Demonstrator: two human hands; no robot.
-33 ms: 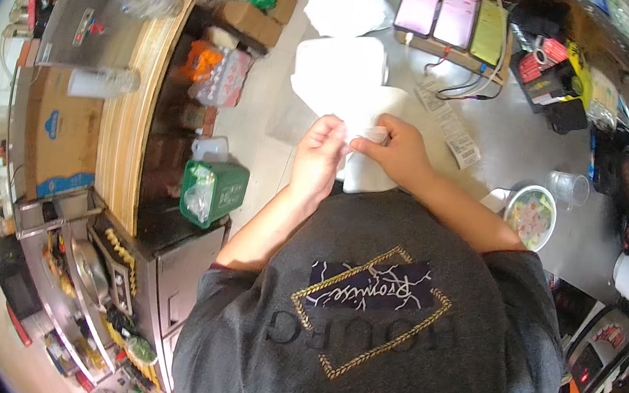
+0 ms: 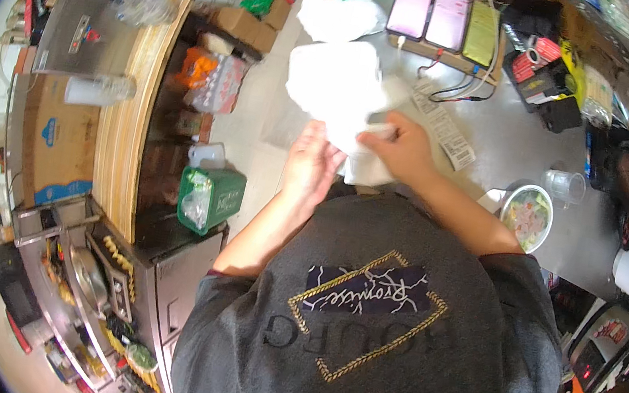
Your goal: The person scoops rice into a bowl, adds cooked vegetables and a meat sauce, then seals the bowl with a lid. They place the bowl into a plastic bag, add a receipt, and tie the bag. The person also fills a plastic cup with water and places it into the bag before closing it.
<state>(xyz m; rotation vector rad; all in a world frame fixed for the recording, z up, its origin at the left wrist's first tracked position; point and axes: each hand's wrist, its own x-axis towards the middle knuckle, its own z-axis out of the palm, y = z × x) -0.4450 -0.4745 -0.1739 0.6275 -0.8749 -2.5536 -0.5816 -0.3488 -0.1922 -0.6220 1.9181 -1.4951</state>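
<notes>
Both my hands are at a thin white sheet-like piece [image 2: 367, 168], perhaps plastic film or a bag; strong glare hides its detail. My right hand [image 2: 401, 148] pinches a fold of it between thumb and fingers. Close by on the left, my left hand [image 2: 310, 162] has its fingers curled at the white material's edge, and what lies in them is hard to make out. Just beyond the hands, a white box-like container [image 2: 333, 66] sits on the metal table, its surface washed out by light.
A white bowl of chopped food [image 2: 527, 218] and a clear plastic cup [image 2: 565, 186] stand at right. Three phones [image 2: 447, 20] lean at the back near cables and a printed paper strip [image 2: 451, 139]. A white bag [image 2: 339, 19] lies behind; a green bin [image 2: 211, 198] stands left.
My fingertips, close together before, are now a little apart. The left hand has dropped slightly and turned, and the white material between the hands looks more spread.
</notes>
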